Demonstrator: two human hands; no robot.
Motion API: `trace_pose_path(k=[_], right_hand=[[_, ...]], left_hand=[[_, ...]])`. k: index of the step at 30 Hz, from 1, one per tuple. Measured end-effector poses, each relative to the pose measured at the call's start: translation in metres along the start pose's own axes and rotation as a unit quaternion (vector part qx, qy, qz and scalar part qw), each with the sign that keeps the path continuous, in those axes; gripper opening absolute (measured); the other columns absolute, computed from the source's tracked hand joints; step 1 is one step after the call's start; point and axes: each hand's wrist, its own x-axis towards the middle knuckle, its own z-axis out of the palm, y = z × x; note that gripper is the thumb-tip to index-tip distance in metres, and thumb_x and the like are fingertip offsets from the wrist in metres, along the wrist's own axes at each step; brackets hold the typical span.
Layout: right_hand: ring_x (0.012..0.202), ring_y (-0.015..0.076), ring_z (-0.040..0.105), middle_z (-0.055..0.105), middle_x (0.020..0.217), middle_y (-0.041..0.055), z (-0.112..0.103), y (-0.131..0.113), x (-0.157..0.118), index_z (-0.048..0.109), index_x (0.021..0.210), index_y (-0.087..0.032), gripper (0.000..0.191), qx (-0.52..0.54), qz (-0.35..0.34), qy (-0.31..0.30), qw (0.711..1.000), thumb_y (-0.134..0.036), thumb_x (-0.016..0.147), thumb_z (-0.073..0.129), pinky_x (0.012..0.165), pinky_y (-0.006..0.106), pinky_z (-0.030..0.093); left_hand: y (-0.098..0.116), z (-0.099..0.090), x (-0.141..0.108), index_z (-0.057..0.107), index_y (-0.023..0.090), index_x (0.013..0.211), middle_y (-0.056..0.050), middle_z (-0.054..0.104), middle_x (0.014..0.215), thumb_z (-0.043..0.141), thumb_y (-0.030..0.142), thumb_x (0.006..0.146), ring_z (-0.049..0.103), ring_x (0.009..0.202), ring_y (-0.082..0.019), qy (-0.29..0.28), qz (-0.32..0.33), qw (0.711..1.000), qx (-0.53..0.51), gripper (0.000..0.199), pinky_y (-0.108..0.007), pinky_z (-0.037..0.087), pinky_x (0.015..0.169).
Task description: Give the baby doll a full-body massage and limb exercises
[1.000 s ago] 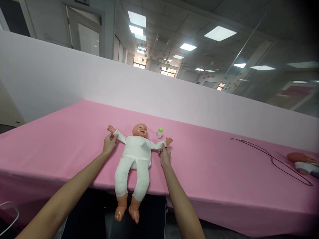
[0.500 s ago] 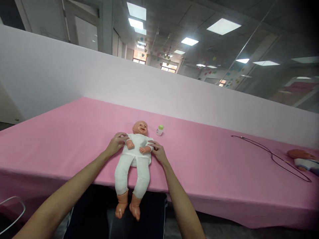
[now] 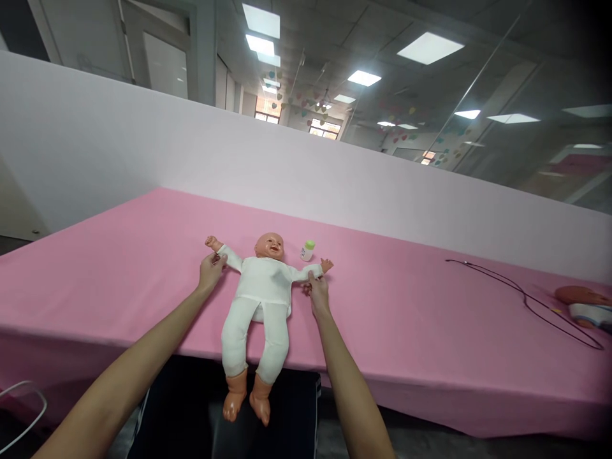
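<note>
A baby doll [image 3: 262,280] in a white top and white trousers lies face up on the pink-covered table, its feet hanging past the front edge. Its two arms are spread out to the sides. My left hand [image 3: 211,270] is closed on the sleeved arm at the left, close to the doll's wrist. On the other side my right hand [image 3: 317,291] pinches the doll's arm at the right, near the cuff. Just beyond that arm stands a small white bottle with a green lid [image 3: 308,250].
The pink table cover [image 3: 406,306] reaches up to a white partition [image 3: 335,178]. A thin dark cable [image 3: 521,294] lies looped at the right, beside a second doll [image 3: 583,306] cut off by the frame. A white cord [image 3: 41,408] hangs at lower left.
Both doll arms, earlier bent in over its chest, are now stretched outward. My hands have moved apart, from the doll's upper arms to near its wrists.
</note>
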Motion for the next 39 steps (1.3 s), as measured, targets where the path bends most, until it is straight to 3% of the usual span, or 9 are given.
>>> trace_pose_path(k=[7,13,16,21,24,27,31,34,39], right_hand=[[0.06,0.0129,0.06,0.076,0.087,0.0018,0.004,-0.005,-0.006,0.069,0.105,-0.022,0.048,0.004,-0.046,-0.055,0.997,-0.046,0.069,0.09,0.051,0.024,0.043],[0.118,0.0268,0.066,0.075,0.123,0.0072,0.007,-0.011,-0.014,0.083,0.098,-0.025,0.025,-0.071,-0.11,-0.238,0.963,-0.029,0.073,0.083,0.097,0.038,0.054],[0.123,0.0284,0.064,0.073,0.127,0.0079,0.008,-0.013,-0.017,0.085,0.091,-0.027,0.017,-0.11,-0.129,-0.275,0.946,-0.028,0.075,0.08,0.103,0.041,0.051],[0.121,0.0277,0.066,0.076,0.121,0.0076,0.01,-0.013,-0.018,0.083,0.102,-0.025,0.029,-0.072,-0.111,-0.212,0.968,-0.03,0.073,0.082,0.102,0.04,0.052],[0.091,0.0205,0.071,0.079,0.105,0.0045,0.008,-0.009,-0.013,0.077,0.105,-0.023,0.037,-0.018,-0.067,-0.121,0.99,-0.034,0.071,0.085,0.079,0.031,0.057],[0.058,0.0124,0.058,0.072,0.075,-0.0011,0.004,-0.004,-0.007,0.071,0.096,-0.021,0.038,0.021,-0.022,-0.047,0.998,-0.044,0.069,0.087,0.051,0.023,0.044],[0.052,0.0129,0.054,0.066,0.064,-0.0028,0.001,-0.004,-0.004,0.067,0.091,-0.023,0.041,0.05,0.022,-0.011,0.998,-0.048,0.068,0.089,0.044,0.024,0.037],[0.055,0.0124,0.057,0.071,0.078,-0.0024,0.002,-0.007,-0.005,0.068,0.101,-0.025,0.045,0.069,-0.004,-0.015,0.997,-0.043,0.066,0.091,0.046,0.024,0.041],[0.079,0.0175,0.068,0.076,0.098,0.0025,0.005,-0.008,-0.009,0.078,0.103,-0.024,0.037,0.007,-0.053,-0.119,0.991,-0.035,0.069,0.087,0.071,0.03,0.056]], left_hand=[[0.012,0.008,-0.013,0.075,0.02,0.115,-0.012,0.076,0.118,0.07,0.047,0.086,0.069,0.106,-0.029,-0.088,0.119,0.985,0.084,0.04,-0.039,0.056,0.088],[0.022,0.009,-0.026,0.081,0.027,0.11,-0.009,0.073,0.125,0.061,0.027,0.091,0.064,0.117,-0.028,-0.21,0.226,0.937,0.166,0.028,-0.045,0.052,0.101],[0.022,0.006,-0.026,0.082,0.028,0.107,-0.008,0.073,0.122,0.058,0.025,0.092,0.064,0.116,-0.028,-0.219,0.261,0.921,0.188,0.029,-0.046,0.052,0.101],[0.02,0.009,-0.025,0.078,0.025,0.115,-0.01,0.073,0.125,0.066,0.038,0.092,0.065,0.115,-0.029,-0.191,0.193,0.949,0.159,0.03,-0.04,0.055,0.09],[0.016,0.01,-0.02,0.074,0.02,0.116,-0.012,0.075,0.121,0.071,0.048,0.088,0.068,0.11,-0.03,-0.106,0.128,0.98,0.107,0.04,-0.036,0.055,0.082],[0.011,0.006,-0.013,0.071,0.016,0.103,-0.013,0.075,0.106,0.073,0.056,0.083,0.071,0.091,-0.027,-0.031,0.049,0.997,0.045,0.045,-0.035,0.057,0.074],[0.007,-0.001,-0.006,0.066,0.015,0.089,-0.007,0.07,0.084,0.077,0.059,0.076,0.067,0.066,-0.021,0.025,-0.071,0.997,-0.007,0.048,-0.034,0.056,0.064],[0.008,-0.001,-0.005,0.068,0.015,0.089,-0.008,0.071,0.084,0.078,0.057,0.076,0.068,0.07,-0.021,0.015,-0.05,0.999,-0.014,0.045,-0.035,0.058,0.068],[0.014,0.008,-0.013,0.078,0.019,0.107,-0.012,0.077,0.112,0.073,0.043,0.082,0.07,0.104,-0.03,-0.091,0.107,0.989,0.048,0.034,-0.041,0.057,0.086]])
